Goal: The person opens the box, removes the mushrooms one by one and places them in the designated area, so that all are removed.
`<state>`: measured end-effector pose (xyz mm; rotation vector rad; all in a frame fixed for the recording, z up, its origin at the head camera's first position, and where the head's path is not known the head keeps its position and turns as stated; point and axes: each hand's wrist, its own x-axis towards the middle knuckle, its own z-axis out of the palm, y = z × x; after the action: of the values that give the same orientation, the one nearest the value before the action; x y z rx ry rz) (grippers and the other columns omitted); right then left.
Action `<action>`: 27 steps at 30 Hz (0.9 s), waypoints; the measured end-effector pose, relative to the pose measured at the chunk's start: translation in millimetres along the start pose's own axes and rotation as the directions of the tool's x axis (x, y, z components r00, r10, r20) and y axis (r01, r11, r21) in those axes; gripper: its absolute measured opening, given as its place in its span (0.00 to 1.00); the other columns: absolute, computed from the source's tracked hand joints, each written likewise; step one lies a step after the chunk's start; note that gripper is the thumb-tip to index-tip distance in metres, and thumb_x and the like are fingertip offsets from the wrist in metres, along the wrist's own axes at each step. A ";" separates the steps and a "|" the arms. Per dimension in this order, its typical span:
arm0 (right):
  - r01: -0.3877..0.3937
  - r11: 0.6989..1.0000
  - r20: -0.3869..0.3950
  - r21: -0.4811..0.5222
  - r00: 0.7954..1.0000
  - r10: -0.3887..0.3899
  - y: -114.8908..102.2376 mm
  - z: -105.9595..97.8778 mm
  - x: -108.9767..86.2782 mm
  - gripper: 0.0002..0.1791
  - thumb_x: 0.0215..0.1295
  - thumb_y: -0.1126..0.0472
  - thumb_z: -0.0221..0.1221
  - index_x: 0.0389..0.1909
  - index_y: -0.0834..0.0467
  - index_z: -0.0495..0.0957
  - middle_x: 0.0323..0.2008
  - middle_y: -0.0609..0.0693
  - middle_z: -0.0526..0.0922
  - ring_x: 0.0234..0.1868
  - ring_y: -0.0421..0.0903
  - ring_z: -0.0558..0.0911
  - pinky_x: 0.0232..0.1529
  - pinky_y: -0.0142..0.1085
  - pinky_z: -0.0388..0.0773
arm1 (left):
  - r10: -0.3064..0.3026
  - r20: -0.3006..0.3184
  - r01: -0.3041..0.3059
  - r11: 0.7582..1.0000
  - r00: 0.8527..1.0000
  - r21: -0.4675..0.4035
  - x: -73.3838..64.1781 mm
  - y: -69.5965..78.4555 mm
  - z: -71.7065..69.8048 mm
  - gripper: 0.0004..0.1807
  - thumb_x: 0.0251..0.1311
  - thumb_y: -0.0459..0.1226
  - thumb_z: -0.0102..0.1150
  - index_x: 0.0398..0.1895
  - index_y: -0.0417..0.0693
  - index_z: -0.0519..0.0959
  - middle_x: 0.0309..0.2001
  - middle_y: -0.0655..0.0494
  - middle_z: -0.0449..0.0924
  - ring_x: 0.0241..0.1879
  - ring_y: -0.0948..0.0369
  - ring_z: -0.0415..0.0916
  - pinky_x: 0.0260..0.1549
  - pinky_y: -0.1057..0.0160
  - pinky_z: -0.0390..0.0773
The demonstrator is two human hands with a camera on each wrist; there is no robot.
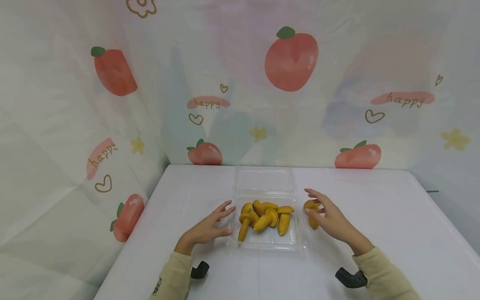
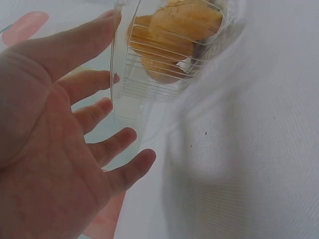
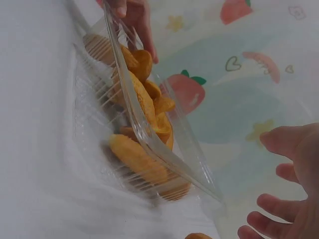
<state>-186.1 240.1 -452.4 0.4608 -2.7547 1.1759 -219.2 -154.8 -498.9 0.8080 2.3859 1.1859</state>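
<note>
One loose mushroom (image 1: 313, 223) lies on the table (image 1: 378, 216) just beside the tray (image 1: 270, 246), off its right wall. Its long axis runs roughly along the person's line of sight, cap (image 1: 309, 204) at the far end, stem toward the body. The right hand (image 1: 331, 218) is by far the nearer of the two: seen from the head, its thumb crosses the mushroom's middle, with the other fingers stretched beyond. Those digits are spread, holding nothing; in the right wrist view a gap shows between them and the mushroom, which only just peeps in at the lower edge.

A grip from this side would meet the mushroom across its length, the tray lying to its left. The left hand (image 1: 206, 227) is at the tray's opposite wall, fingers likewise spread and around nothing; whether its thumb touches the rim cannot be told. Between the hands, several more mushrooms (image 1: 283, 224) lie at mixed angles inside the tray, whose lid (image 1: 265, 180) is folded back, away from the person.
</note>
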 end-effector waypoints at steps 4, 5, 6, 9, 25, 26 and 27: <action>0.014 0.999 0.003 0.033 1.000 -0.014 -3.3 6.3 0.7 0.32 0.71 0.62 0.59 0.73 0.63 0.63 0.64 0.67 0.73 0.58 0.64 0.76 0.54 0.53 0.79 | 0.003 -0.005 -0.003 1.000 1.000 0.000 -0.1 0.4 -0.4 0.41 0.68 0.41 0.62 0.80 0.44 0.56 0.83 0.45 0.39 0.80 0.38 0.44 0.72 0.32 0.58; 0.018 0.999 0.002 0.038 1.000 -0.018 -4.4 7.8 0.6 0.31 0.71 0.62 0.59 0.73 0.63 0.63 0.63 0.67 0.73 0.57 0.63 0.76 0.53 0.54 0.79 | 0.004 -0.006 -0.004 1.000 1.000 0.001 0.0 0.5 -0.6 0.41 0.68 0.41 0.62 0.80 0.44 0.56 0.83 0.45 0.39 0.80 0.38 0.44 0.72 0.32 0.59; 0.018 0.999 0.009 0.046 1.000 -0.019 -5.4 9.3 0.6 0.31 0.71 0.61 0.59 0.73 0.63 0.63 0.63 0.67 0.73 0.57 0.63 0.76 0.54 0.56 0.79 | 0.006 -0.006 -0.006 1.000 1.000 0.003 0.0 0.6 -0.6 0.40 0.68 0.41 0.62 0.80 0.44 0.56 0.83 0.45 0.39 0.80 0.38 0.44 0.72 0.33 0.59; 0.015 0.998 0.027 0.067 0.999 -0.017 -9.3 13.3 0.3 0.32 0.72 0.60 0.59 0.73 0.62 0.63 0.64 0.68 0.73 0.57 0.63 0.76 0.56 0.59 0.78 | 0.008 -0.006 -0.008 1.000 1.000 0.002 0.2 0.6 -0.7 0.40 0.68 0.40 0.62 0.80 0.44 0.56 0.83 0.45 0.39 0.80 0.38 0.44 0.72 0.33 0.59; 0.055 0.989 0.095 0.137 0.993 -0.068 -23.7 35.6 4.4 0.32 0.71 0.62 0.60 0.74 0.60 0.63 0.62 0.64 0.76 0.59 0.63 0.75 0.53 0.48 0.78 | -0.002 0.000 0.002 1.000 1.000 -0.024 0.4 -0.7 -0.4 0.40 0.68 0.41 0.62 0.80 0.46 0.56 0.83 0.47 0.38 0.81 0.39 0.42 0.72 0.31 0.57; 0.056 0.988 0.099 0.142 0.993 -0.070 -24.8 36.8 4.3 0.32 0.71 0.62 0.60 0.74 0.60 0.63 0.62 0.64 0.76 0.58 0.63 0.76 0.53 0.49 0.79 | -0.001 0.001 0.002 1.000 1.000 -0.024 0.3 -0.7 -0.3 0.40 0.68 0.41 0.62 0.80 0.46 0.56 0.83 0.47 0.38 0.81 0.39 0.43 0.72 0.31 0.57; 0.059 0.988 0.102 0.141 0.992 -0.074 -25.8 37.9 4.2 0.32 0.71 0.62 0.60 0.74 0.60 0.63 0.62 0.64 0.76 0.58 0.63 0.76 0.52 0.48 0.79 | 0.001 0.001 -0.001 1.000 1.000 -0.023 0.3 -0.9 -0.2 0.40 0.69 0.41 0.62 0.80 0.45 0.56 0.83 0.46 0.38 0.81 0.39 0.43 0.72 0.31 0.57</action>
<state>-181.2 195.0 -460.0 0.6441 -2.7320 1.3695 -219.9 -155.2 -499.5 0.8028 2.3664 1.2106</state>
